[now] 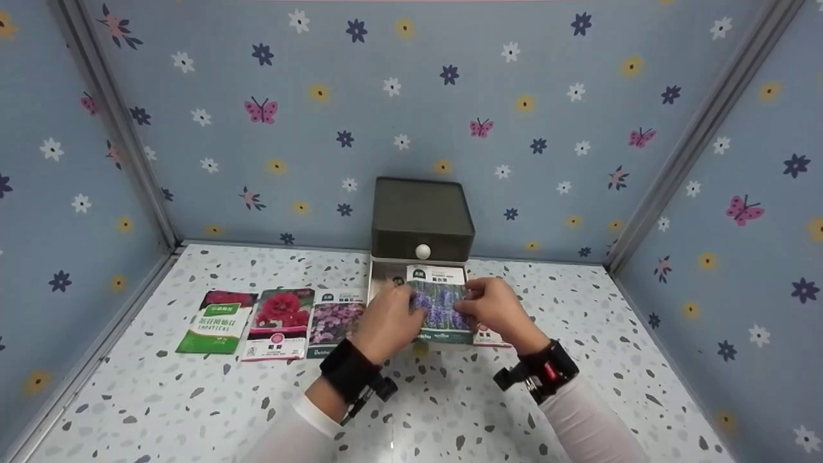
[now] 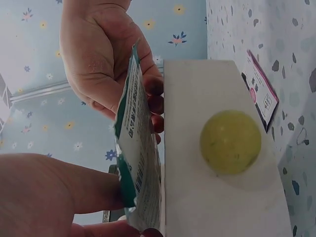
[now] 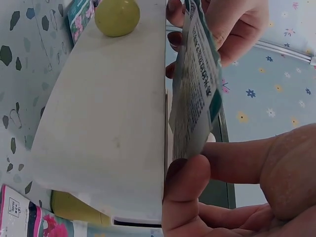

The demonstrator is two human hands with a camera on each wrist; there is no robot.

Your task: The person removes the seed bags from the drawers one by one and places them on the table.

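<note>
Both hands pinch a lavender seed packet by its opposite side edges. My left hand holds its left edge and my right hand its right edge. The packet is over the pulled-out lower drawer of a small dark olive drawer box. In the left wrist view, the packet stands tilted along the top of the white drawer front, which has a yellow-green round knob. The fingertips are right at the drawer's upper edge. The packet hides most of the drawer's inside.
Left of the drawer lie a green-and-white impatiens packet, a red-flower packet and a pink-purple-flower packet. Another packet lies to the right, partly behind my right hand. The box's closed upper drawer has a white knob. A flowered wall stands behind.
</note>
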